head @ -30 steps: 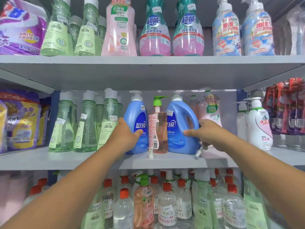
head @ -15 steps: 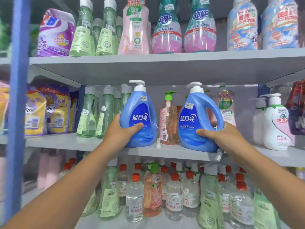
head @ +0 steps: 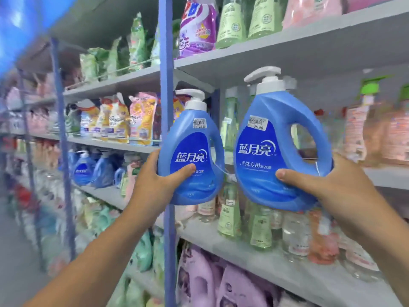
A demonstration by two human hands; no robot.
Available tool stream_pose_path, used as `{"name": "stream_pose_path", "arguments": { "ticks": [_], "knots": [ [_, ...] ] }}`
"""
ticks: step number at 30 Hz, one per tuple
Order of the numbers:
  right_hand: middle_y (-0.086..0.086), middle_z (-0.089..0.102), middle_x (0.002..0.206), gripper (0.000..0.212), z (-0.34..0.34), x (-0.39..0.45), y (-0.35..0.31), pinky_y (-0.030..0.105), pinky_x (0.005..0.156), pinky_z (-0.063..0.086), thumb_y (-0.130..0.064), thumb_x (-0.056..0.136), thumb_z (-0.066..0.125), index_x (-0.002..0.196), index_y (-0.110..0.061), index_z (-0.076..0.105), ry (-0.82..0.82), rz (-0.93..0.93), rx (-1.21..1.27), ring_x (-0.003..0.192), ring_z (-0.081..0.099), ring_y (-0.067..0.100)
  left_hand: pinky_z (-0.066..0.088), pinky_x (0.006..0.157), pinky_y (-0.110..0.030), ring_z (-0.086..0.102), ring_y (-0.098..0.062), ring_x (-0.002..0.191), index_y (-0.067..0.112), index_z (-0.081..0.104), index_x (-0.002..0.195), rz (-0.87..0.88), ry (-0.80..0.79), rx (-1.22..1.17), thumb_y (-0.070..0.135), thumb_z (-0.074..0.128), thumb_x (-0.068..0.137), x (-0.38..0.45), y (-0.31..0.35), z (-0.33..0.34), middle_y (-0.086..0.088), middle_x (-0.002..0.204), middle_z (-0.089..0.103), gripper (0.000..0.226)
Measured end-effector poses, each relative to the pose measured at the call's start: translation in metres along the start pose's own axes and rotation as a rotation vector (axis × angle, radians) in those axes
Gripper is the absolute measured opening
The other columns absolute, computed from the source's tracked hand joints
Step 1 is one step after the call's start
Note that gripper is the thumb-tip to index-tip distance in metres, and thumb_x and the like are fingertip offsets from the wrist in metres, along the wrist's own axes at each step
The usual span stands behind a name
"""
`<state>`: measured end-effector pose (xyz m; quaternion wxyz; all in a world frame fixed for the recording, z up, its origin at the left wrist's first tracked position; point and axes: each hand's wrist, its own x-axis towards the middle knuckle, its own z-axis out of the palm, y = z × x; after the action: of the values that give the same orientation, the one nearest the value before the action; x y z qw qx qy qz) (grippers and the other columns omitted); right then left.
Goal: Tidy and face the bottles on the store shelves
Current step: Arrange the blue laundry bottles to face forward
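Off the shelf, left hand (head: 155, 185) and right hand (head: 336, 187) each grip a blue bottle (head: 190, 151).

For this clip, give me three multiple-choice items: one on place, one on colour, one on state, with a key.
1. Where are the two blue detergent bottles?
A. Standing on the middle shelf
B. Held in the air in front of the shelves
C. Lying on the floor

2. What colour are their pump tops?
A. White
B. Green
C. Red

3. How does the left hand hold its bottle?
A. Flat palm underneath, fingers straight
B. By the pump
C. Gripping the lower body, thumb across the front label

Key: 1 B, the left blue detergent bottle and right blue detergent bottle hang clear of any shelf board; 2 A, both pumps are white; 3 C, the left hand wraps the base, as does the right hand.
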<state>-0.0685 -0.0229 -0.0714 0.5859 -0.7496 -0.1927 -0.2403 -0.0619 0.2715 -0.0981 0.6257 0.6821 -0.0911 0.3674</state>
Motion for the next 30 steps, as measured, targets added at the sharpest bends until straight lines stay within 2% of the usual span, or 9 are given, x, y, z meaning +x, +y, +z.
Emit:
{"name": "stream_pose_path", "arguments": {
  "ticks": [2, 6, 8, 10, 15, 17, 23, 28, 30],
  "knots": [
    [-0.003, 0.08, 0.091, 0.031, 0.061, -0.002, 0.005, 0.052, 0.085, 0.06, -0.027, 0.069, 0.089, 0.097, -0.025, 0.076, -0.045, 0.003, 0.039, 0.084, 0.078, 0.02, 0.058, 0.064, -0.019, 0.074, -0.002, 0.083, 0.033, 0.064, 0.107, -0.008, 0.067, 0.034, 0.022, 0.087, 0.079, 0.004, -0.027, -0.062, 0.018, 0.095, 0.076, 0.038],
    [-0.013, 0.079, 0.081, 0.021, 0.174, -0.008, 0.015, 0.031, 0.067, 0.059, -0.02, 0.072, 0.089, 0.088, -0.023, 0.076, -0.049, 0.028, 0.106, 0.072, 0.076, 0.007, 0.06, 0.067, -0.025, 0.075, -0.008, 0.086, 0.031, 0.065, 0.112, -0.067, 0.182, 0.061, 0.022, 0.087, 0.078, 0.014, -0.077, -0.169, 0.01, 0.1, 0.076, 0.042],
    [-0.011, 0.079, 0.084, 0.027, 0.238, -0.008, 0.02, 0.033, 0.069, 0.057, -0.02, 0.071, 0.09, 0.093, -0.021, 0.074, -0.05, 0.06, 0.136, 0.075, 0.076, 0.009, 0.061, 0.069, -0.028, 0.075, -0.009, 0.086, 0.031, 0.066, 0.111, -0.084, 0.224, 0.073, 0.02, 0.087, 0.078, 0.025, -0.098, -0.224, 0.012, 0.097, 0.077, 0.04],
    [-0.008, 0.08, 0.09, 0.032, 0.296, -0.005, 0.025, 0.038, 0.076, 0.058, -0.02, 0.07, 0.091, 0.098, -0.02, 0.074, -0.072, 0.081, 0.157, 0.082, 0.077, 0.014, 0.06, 0.065, -0.023, 0.075, -0.008, 0.084, 0.03, 0.065, 0.108, -0.099, 0.253, 0.081, 0.015, 0.086, 0.079, 0.037, -0.117, -0.271, 0.015, 0.094, 0.077, 0.039],
    [-0.009, 0.08, 0.094, 0.036, 0.412, 0.011, 0.042, 0.04, 0.08, 0.06, -0.016, 0.07, 0.091, 0.103, -0.018, 0.075, -0.102, 0.132, 0.168, 0.086, 0.077, 0.013, 0.06, 0.069, -0.026, 0.075, -0.01, 0.088, 0.03, 0.065, 0.114, -0.131, 0.268, 0.128, 0.017, 0.086, 0.079, 0.075, -0.165, -0.36, 0.011, 0.1, 0.077, 0.043],
    [-0.008, 0.08, 0.092, 0.036, 0.449, 0.021, 0.054, 0.04, 0.079, 0.06, -0.018, 0.07, 0.091, 0.102, -0.017, 0.076, -0.101, 0.145, 0.149, 0.085, 0.077, 0.015, 0.059, 0.064, -0.021, 0.074, -0.008, 0.086, 0.03, 0.065, 0.113, -0.123, 0.287, 0.138, 0.016, 0.086, 0.079, 0.091, -0.187, -0.385, 0.013, 0.099, 0.076, 0.042],
    [-0.011, 0.079, 0.095, 0.039, 0.544, 0.062, 0.105, 0.042, 0.081, 0.06, -0.016, 0.07, 0.092, 0.103, -0.025, 0.073, -0.108, 0.184, 0.152, 0.087, 0.076, 0.011, 0.06, 0.066, -0.021, 0.074, -0.007, 0.089, 0.031, 0.063, 0.117, -0.134, 0.318, 0.12, 0.015, 0.086, 0.079, 0.149, -0.268, -0.423, 0.012, 0.102, 0.075, 0.047],
    [-0.019, 0.077, 0.093, 0.04, 0.633, 0.117, 0.157, 0.033, 0.075, 0.06, -0.023, 0.069, 0.093, 0.102, -0.025, 0.072, -0.107, 0.203, 0.189, 0.084, 0.074, 0.002, 0.058, 0.062, -0.017, 0.073, -0.004, 0.086, 0.029, 0.063, 0.115, -0.153, 0.327, 0.133, 0.014, 0.085, 0.08, 0.214, -0.345, -0.432, 0.013, 0.098, 0.075, 0.044],
    [-0.018, 0.078, 0.094, 0.039, 0.666, 0.14, 0.175, 0.034, 0.077, 0.06, -0.023, 0.069, 0.093, 0.102, -0.023, 0.072, -0.09, 0.206, 0.181, 0.085, 0.074, 0.002, 0.058, 0.063, -0.017, 0.073, -0.005, 0.085, 0.03, 0.062, 0.114, -0.163, 0.314, 0.136, 0.015, 0.084, 0.081, 0.244, -0.373, -0.437, 0.015, 0.097, 0.075, 0.043]
  ]
}}
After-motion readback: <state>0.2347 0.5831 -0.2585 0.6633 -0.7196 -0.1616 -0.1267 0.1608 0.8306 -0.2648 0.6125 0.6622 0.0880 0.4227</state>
